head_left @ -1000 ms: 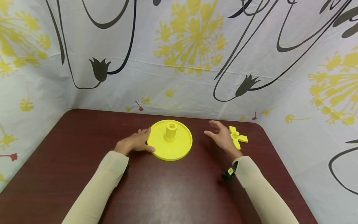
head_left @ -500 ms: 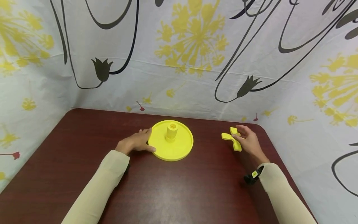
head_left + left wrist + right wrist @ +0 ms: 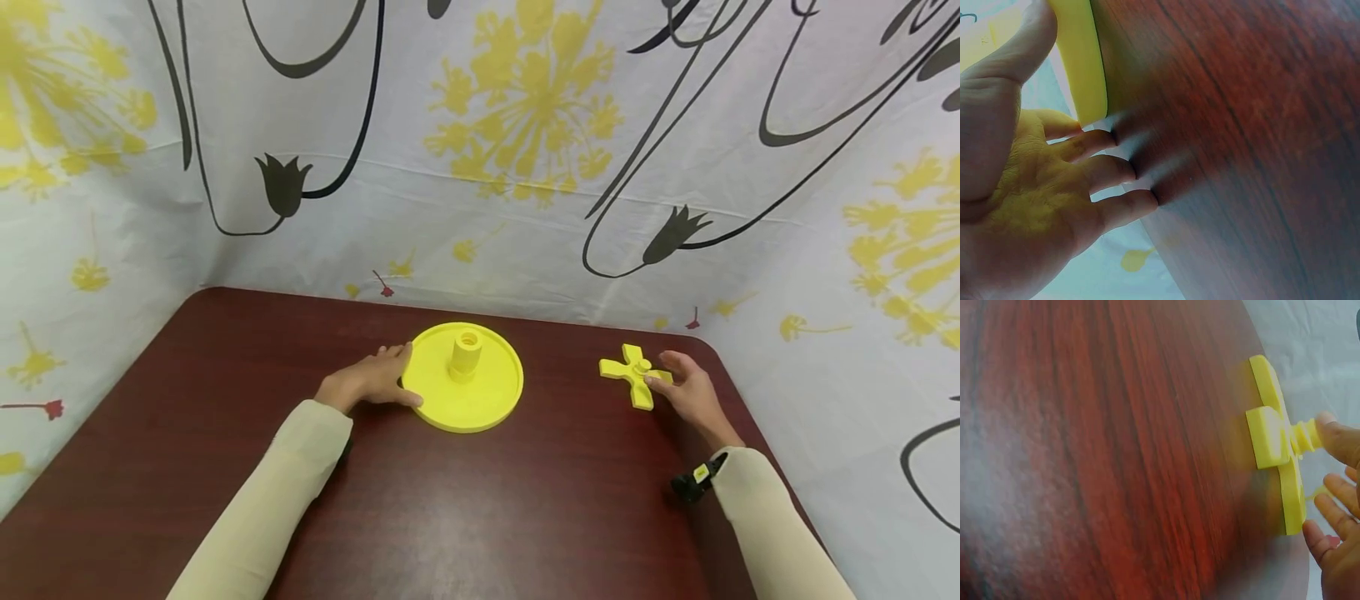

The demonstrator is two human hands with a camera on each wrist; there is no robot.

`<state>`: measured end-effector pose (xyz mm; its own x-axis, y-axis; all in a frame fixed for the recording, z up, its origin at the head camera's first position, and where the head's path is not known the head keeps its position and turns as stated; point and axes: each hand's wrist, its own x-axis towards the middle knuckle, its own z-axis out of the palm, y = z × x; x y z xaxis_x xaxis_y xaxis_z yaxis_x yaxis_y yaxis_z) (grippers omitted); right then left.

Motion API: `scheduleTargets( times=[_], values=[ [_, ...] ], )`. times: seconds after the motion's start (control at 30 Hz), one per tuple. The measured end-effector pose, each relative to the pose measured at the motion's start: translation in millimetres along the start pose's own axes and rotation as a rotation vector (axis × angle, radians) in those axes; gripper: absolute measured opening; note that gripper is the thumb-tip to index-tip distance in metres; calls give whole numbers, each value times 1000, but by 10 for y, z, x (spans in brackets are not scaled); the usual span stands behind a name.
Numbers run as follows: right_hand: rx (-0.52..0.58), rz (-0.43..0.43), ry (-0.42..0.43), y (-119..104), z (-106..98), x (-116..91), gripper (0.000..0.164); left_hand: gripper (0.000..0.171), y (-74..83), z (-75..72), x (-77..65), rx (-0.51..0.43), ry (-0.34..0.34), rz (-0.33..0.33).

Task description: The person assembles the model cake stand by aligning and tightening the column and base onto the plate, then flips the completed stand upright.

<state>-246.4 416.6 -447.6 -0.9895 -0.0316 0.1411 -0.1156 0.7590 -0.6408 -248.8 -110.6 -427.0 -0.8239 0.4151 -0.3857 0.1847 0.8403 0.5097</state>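
Observation:
A round yellow plate (image 3: 480,402) with a raised rim lies on the table, and a hollow upright post (image 3: 466,357) stands at its middle. My left hand (image 3: 377,381) rests at its left edge, thumb and fingers spread along the rim. In the left wrist view the fingertips (image 3: 1147,199) reach the tabletop and the thumb lies by the rim (image 3: 1088,75). To the right, a yellow cross-shaped piece (image 3: 639,390) lies flat with its short threaded stub (image 3: 1304,437) pointing up. My right hand (image 3: 696,398) is over its right arm, thumb tip at the stub, other fingers apart.
The dark reddish wooden table (image 3: 510,508) has rounded far corners. Behind it and along both sides hangs a pale patterned cloth (image 3: 420,233), close to the table's far edge. The cross-shaped piece lies near the far right corner.
My right hand has moved right, from the gap between the plate and the cross-shaped piece, over that piece to its right side. My left hand has stayed at the plate.

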Motion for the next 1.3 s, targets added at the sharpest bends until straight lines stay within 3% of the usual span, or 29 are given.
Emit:
scheduleTargets(
  times=[0.17, 0.37, 1.07, 1.3],
  values=[
    [-66, 83, -85, 41, -17, 25, 71, 105, 11, 9, 10, -3, 0, -2],
    [-144, 145, -155, 55, -36, 33, 70, 105, 17, 11, 7, -10, -1, -3],
    [-270, 64, -142, 79, -83, 15, 45, 105, 13, 3, -1, -19, 3, -10],
    [-243, 45, -162, 101, -98, 44, 34, 105, 9, 5, 2, -11, 8, -17]
  ],
)
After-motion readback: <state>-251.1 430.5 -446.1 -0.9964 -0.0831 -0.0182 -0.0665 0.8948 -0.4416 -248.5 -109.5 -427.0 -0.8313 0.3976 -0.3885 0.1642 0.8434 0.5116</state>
